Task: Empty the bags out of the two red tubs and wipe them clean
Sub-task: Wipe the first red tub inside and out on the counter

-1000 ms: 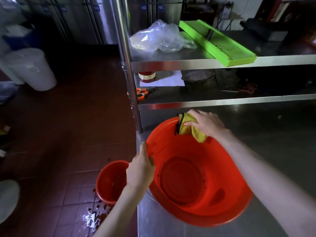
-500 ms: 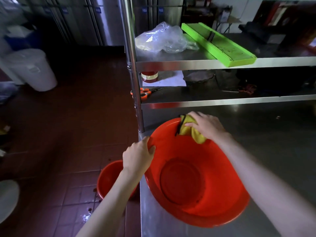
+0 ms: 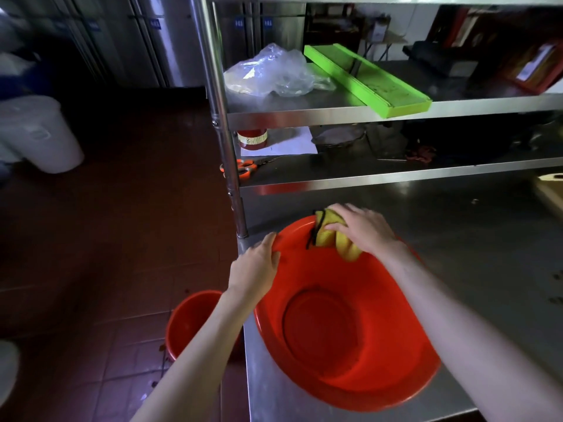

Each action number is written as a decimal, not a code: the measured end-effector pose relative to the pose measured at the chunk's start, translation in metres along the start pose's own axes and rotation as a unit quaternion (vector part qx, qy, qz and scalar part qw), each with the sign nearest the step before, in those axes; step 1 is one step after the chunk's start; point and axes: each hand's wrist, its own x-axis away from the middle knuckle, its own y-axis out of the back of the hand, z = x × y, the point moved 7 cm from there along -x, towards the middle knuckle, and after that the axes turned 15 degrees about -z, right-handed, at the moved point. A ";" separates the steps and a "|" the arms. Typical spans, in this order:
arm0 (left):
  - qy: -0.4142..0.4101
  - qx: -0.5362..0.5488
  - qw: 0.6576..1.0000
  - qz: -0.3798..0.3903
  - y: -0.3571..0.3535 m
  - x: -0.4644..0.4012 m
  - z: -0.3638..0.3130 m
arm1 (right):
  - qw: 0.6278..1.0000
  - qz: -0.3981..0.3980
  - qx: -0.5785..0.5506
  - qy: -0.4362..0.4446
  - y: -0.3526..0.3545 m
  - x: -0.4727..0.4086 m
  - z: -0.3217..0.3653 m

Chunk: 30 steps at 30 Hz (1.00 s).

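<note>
A large red tub (image 3: 344,333) stands on the steel table (image 3: 475,257), tilted a little toward me and with nothing inside. My left hand (image 3: 256,266) grips its left rim. At the far rim my right hand (image 3: 364,228) holds a yellow cloth (image 3: 332,239) with a black loop and presses it against the tub's inner wall. A second, smaller red tub (image 3: 190,321) sits on the tiled floor beside the table's left edge, partly hidden by my left forearm. A clear plastic bag (image 3: 274,73) lies on the upper shelf.
A steel shelf post (image 3: 227,141) rises just behind the tub's left side. The upper shelf carries a green tray (image 3: 368,80); the lower one has orange scissors (image 3: 243,169), a red tin (image 3: 253,138) and paper. A white bin (image 3: 39,135) stands far left on the floor.
My left hand has slid forward along the left rim, from the near-left part toward the far-left part. The tub has turned slightly on the table. My right hand keeps the cloth at the far rim.
</note>
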 end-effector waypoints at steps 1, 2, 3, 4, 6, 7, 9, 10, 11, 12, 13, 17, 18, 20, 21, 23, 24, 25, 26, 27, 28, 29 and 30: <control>0.029 0.034 0.999 -0.005 -0.001 0.009 0.007 | 0.999 -0.004 0.019 -0.032 0.001 0.005 -0.010; 0.061 0.080 0.995 -0.019 -0.003 0.017 0.014 | 0.998 -0.003 0.039 -0.050 0.000 0.010 -0.014; 0.084 0.126 0.988 -0.034 -0.005 0.021 0.019 | 0.996 0.007 0.056 -0.064 -0.001 0.012 -0.014; 0.094 0.156 0.982 -0.044 -0.009 0.020 0.021 | 0.995 0.019 0.063 -0.073 0.000 0.012 -0.009; 0.078 0.177 0.980 -0.039 -0.015 0.008 0.013 | 0.997 0.030 0.047 -0.050 0.001 0.005 0.011; 0.053 0.174 0.983 -0.028 -0.015 0.002 0.004 | 0.999 0.029 0.031 -0.006 -0.001 0.000 0.027; -0.011 0.168 0.986 -0.006 -0.014 -0.009 -0.016 | 0.995 0.025 0.003 0.096 -0.005 -0.002 0.058; -0.040 0.154 0.987 0.007 -0.013 -0.013 -0.020 | 0.992 0.020 -0.011 0.123 -0.005 -0.001 0.065; -0.059 0.125 0.990 0.020 -0.009 -0.015 -0.020 | 0.991 0.015 -0.019 0.132 -0.002 0.001 0.065; -0.071 0.086 0.993 0.025 -0.005 -0.016 -0.017 | 0.992 0.014 -0.020 0.122 -0.001 0.004 0.057; -0.077 0.042 0.996 0.023 -0.001 -0.016 -0.011 | 0.995 0.014 -0.017 0.099 0.001 0.007 0.045; -0.028 0.002 1.000 -0.006 0.006 0.010 0.014 | 0.999 0.009 0.023 -0.043 0.008 0.018 -0.011; -0.004 0.036 0.999 -0.023 0.007 0.016 0.019 | 0.997 0.022 0.033 -0.060 0.006 0.021 -0.013; 0.026 0.108 0.992 -0.054 0.005 0.012 0.025 | 0.996 0.029 0.049 -0.064 0.005 0.024 -0.005; 0.021 0.127 0.990 -0.052 0.001 0.005 0.022 | 0.997 0.013 0.044 -0.057 0.006 0.023 0.003; -0.021 0.141 0.989 -0.023 -0.005 -0.008 0.002 | 1.000 -0.021 -0.004 -0.012 0.008 0.017 0.027; -0.044 0.149 0.988 -0.008 -0.009 -0.012 -0.010 | 0.999 -0.025 -0.035 0.030 0.007 0.014 0.044; -0.063 0.151 0.987 0.002 -0.012 -0.016 -0.018 | 0.996 -0.018 -0.054 0.071 0.005 0.012 0.058; -0.078 0.141 0.987 0.007 -0.013 -0.017 -0.023 | 0.994 -0.005 -0.059 0.094 0.005 0.012 0.066; -0.086 0.121 0.989 0.003 -0.010 -0.018 -0.024 | 0.994 0.006 -0.059 0.096 0.008 0.012 0.065; -0.084 0.095 0.992 -0.001 -0.007 -0.017 -0.019 | 0.995 0.016 -0.055 0.081 0.009 0.014 0.056; -0.073 0.070 0.995 -0.007 -0.003 -0.015 -0.011 | 0.997 0.019 -0.045 0.055 0.012 0.017 0.042; -0.054 0.052 0.997 -0.011 0.000 -0.011 0.001 | 0.999 0.015 -0.032 0.022 0.015 0.022 0.025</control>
